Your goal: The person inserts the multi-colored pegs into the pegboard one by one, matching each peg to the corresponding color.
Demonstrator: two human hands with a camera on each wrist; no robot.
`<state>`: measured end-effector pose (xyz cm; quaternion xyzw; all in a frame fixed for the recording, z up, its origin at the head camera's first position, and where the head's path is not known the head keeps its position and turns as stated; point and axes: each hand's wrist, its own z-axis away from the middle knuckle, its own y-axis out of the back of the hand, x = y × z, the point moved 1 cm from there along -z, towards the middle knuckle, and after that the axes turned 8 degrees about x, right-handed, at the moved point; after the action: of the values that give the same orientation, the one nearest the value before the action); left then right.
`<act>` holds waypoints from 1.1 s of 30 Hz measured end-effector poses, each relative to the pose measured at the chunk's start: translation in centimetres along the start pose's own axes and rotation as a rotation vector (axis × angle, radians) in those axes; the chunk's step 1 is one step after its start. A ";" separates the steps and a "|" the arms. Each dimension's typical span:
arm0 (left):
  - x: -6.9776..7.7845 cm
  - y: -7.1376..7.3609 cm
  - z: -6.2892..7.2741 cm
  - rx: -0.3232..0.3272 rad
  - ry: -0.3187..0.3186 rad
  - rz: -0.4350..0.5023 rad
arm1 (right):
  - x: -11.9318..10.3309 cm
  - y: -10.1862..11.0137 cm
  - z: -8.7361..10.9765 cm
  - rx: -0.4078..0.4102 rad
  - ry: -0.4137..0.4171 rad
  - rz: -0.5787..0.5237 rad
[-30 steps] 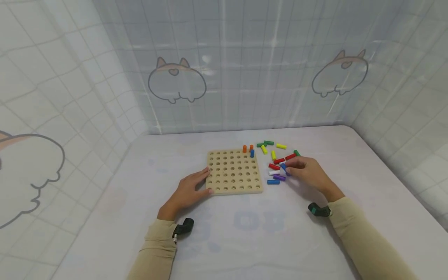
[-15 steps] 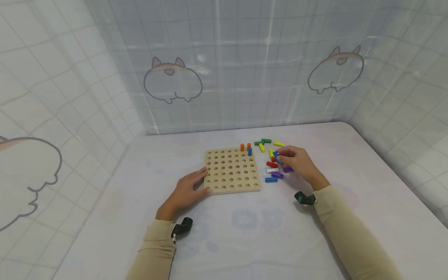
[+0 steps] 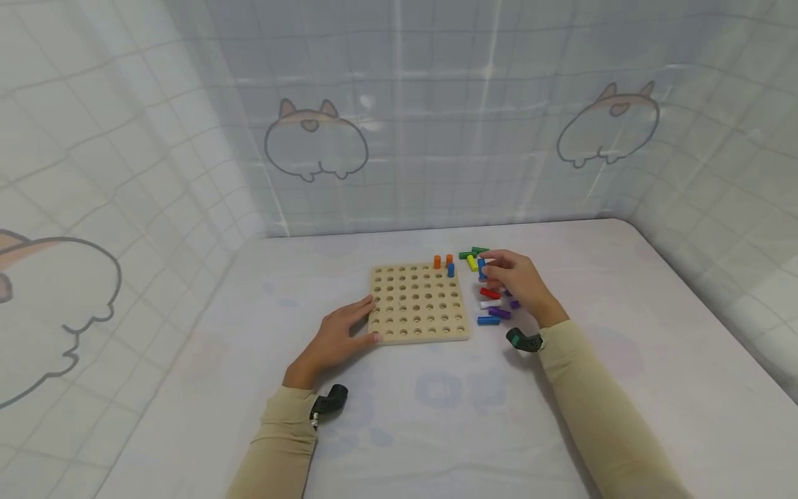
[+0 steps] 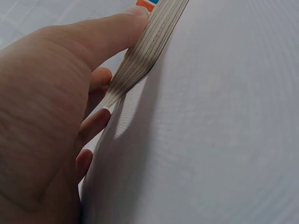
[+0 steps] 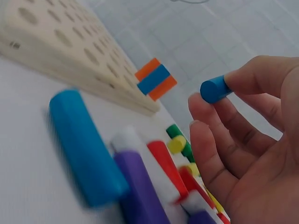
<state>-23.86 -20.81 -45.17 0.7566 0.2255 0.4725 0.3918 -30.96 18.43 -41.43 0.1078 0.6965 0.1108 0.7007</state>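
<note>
A square wooden pegboard (image 3: 418, 302) with rows of holes lies on the table in the head view. My left hand (image 3: 337, 338) rests against its left side, thumb at the near left corner and fingers along the edge. In the left wrist view the thumb (image 4: 107, 35) lies against the layered board edge (image 4: 149, 42). My right hand (image 3: 516, 278) pinches a blue peg (image 5: 214, 89) between thumb and fingers, above the loose pegs right of the board. Two orange pegs (image 3: 437, 262) and another blue peg (image 3: 451, 270) stand upright in holes at the far right corner.
Loose pegs lie right of the board: a blue one (image 3: 489, 321), a white one (image 3: 490, 304), a red one (image 3: 490, 294), a purple one (image 3: 499, 313), a yellow one (image 3: 472, 263) and a green one (image 3: 467, 255). Some are partly hidden behind the right hand. Tiled-pattern sheets surround the table.
My right hand has lifted a blue peg from the loose pegs and moved left and away from me, the peg now upright. The left hand stays at the board.
</note>
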 end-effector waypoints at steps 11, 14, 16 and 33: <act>0.1 -0.1 0.2 -0.004 -0.006 -0.004 | -0.1 -2.8 -1.5 0.057 -0.049 -0.161; 0.3 0.1 0.2 -0.008 0.008 -0.003 | -0.3 -3.3 -1.9 0.089 -0.065 -0.161; 0.3 0.2 0.1 -0.011 0.014 -0.004 | -0.4 -3.6 -2.2 0.111 -0.077 -0.168; 0.1 0.1 -0.1 -0.022 0.023 -0.019 | -0.9 -6.4 -3.1 0.162 0.040 -0.235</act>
<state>-23.89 -20.81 -45.03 0.7445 0.2321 0.4799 0.4020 -34.00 12.03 -42.57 0.0792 0.7248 -0.0266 0.6839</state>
